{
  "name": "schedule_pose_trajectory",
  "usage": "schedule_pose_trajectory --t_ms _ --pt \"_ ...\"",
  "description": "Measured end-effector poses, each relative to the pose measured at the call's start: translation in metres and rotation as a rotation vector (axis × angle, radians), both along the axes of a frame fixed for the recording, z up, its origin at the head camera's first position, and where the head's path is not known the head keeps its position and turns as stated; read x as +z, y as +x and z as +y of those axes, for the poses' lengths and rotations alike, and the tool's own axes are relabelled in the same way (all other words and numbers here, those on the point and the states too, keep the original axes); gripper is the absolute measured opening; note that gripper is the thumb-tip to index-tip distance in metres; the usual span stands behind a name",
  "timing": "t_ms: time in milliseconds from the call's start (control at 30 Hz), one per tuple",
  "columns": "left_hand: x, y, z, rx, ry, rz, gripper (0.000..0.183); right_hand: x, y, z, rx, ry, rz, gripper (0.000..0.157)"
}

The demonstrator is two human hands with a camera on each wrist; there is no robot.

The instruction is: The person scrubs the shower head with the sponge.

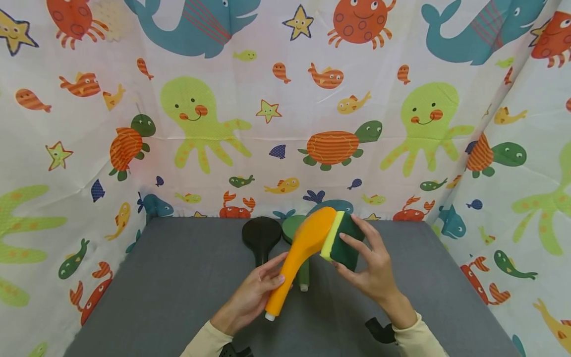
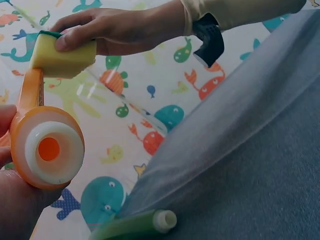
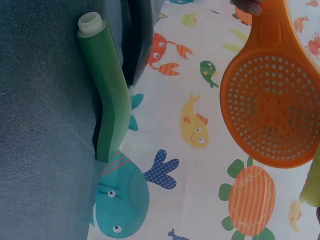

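My left hand point(image 1: 255, 293) grips an orange shower head point(image 1: 308, 237) by its handle, tilted up above the table. The white threaded-looking end point(image 2: 55, 152) of that handle faces the left wrist camera. In the right wrist view the perforated spray face of the shower head point(image 3: 272, 110) shows. A yellow sponge with a dark green scouring side point(image 1: 348, 243) is pinched between the fingers and thumb of my right hand point(image 1: 376, 270). Its yellow side touches the edge of the orange head. Only a sliver of the sponge point(image 3: 312, 185) appears in the right wrist view.
Behind the hands, a black shower head point(image 1: 261, 234) and a green shower head point(image 1: 292, 226) lie on the grey table point(image 1: 187, 277). The orange one partly hides the green one. A curtain printed with sea animals point(image 1: 276, 124) encloses the back and sides.
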State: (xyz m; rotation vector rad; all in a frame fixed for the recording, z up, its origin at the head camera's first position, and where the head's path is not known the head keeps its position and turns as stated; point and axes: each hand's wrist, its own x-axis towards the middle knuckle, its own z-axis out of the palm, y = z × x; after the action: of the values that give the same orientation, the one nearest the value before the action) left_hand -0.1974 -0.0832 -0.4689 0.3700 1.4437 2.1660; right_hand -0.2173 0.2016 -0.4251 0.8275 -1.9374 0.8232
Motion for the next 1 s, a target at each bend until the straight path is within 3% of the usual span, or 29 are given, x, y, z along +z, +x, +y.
schedule_pose_trajectory --t_ms 133,267,400,533,733,1000 --pt "-0.003 0.000 -0.004 -0.011 -0.010 -0.001 0.064 0.002 0.000 0.001 0.039 -0.051 -0.051 0.057" --pt "-0.005 0.002 -0.008 -0.020 -0.036 0.009 0.063 0.017 0.010 -0.005 0.079 -0.097 -0.081 0.048" --pt "-0.005 0.003 -0.011 -0.032 -0.049 0.025 0.062 0.026 0.016 -0.008 0.080 -0.130 -0.115 0.050" --pt "-0.005 0.002 -0.008 -0.031 -0.039 0.027 0.062 0.020 0.014 -0.005 0.057 -0.157 -0.153 0.055" --pt "-0.004 0.000 0.006 0.019 -0.057 0.045 0.062 -0.004 0.002 0.011 0.016 -0.157 -0.166 0.060" --pt "0.000 -0.003 0.034 0.131 -0.132 0.140 0.062 -0.004 0.007 0.025 0.016 -0.107 -0.144 0.055"
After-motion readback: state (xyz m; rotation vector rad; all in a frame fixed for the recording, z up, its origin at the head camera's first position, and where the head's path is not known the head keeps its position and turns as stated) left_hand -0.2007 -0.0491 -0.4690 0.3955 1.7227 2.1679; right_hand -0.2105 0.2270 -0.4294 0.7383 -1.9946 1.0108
